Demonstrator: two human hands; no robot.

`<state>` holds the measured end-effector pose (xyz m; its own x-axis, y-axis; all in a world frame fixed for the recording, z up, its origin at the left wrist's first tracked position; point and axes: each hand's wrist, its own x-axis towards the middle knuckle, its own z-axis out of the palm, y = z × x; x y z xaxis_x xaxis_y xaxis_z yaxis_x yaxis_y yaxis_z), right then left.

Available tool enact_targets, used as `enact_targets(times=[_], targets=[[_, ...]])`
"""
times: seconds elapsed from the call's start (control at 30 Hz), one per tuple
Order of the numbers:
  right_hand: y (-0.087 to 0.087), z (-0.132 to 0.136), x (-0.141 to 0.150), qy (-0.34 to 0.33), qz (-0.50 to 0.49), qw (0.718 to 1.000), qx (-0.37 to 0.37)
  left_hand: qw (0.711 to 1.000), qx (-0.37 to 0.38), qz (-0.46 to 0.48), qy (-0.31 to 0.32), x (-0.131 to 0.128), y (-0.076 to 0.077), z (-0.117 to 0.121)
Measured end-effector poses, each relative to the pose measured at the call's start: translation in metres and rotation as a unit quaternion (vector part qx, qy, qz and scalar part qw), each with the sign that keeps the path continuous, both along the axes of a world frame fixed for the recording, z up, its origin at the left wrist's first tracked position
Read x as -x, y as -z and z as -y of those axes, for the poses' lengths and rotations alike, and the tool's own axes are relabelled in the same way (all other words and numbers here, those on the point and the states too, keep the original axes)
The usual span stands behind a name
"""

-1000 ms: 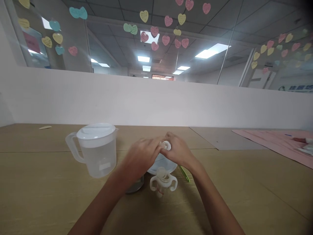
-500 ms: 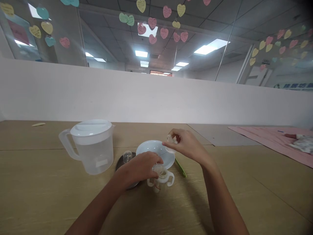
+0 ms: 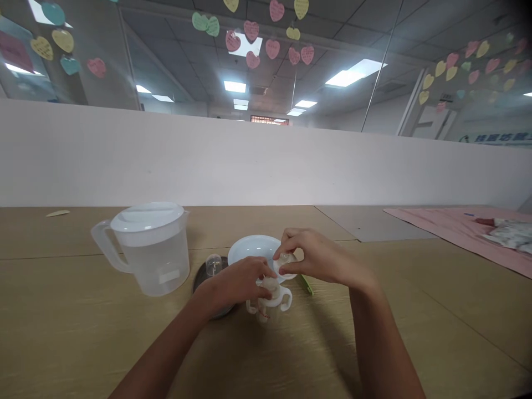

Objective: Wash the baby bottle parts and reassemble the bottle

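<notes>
From my end: left hand is about where it was half a second ago, thumb and fingers curled at the top of the two-handled bottle; can't tell if it's actually gripping. Right hand has dropped lower, pinching a clear piece, so I'd judge both parts are now close enough to work together. Bottle's just right of the left fingertips, see-through, whitish handles, reddish marking. Clear piece sits between the right fingertips, pale-rimmed, partly hidden.
</notes>
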<state>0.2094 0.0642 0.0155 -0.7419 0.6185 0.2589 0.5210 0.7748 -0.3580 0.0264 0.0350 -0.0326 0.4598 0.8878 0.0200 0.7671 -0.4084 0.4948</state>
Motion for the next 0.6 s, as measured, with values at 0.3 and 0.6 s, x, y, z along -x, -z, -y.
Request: enact_targets(times=[0.3, 0.6], targets=[[0.007, -0.005, 0.004, -0.007, 0.049, 0.998, 0.038, 1.000, 0.009, 0.022, -0.011, 0.000, -0.003, -0.004], [0.021, -0.015, 0.021, 0.018, 0.111, 0.992, 0.058, 0.998, 0.048, 0.044, 0.015, 0.005, 0.001, -0.008]])
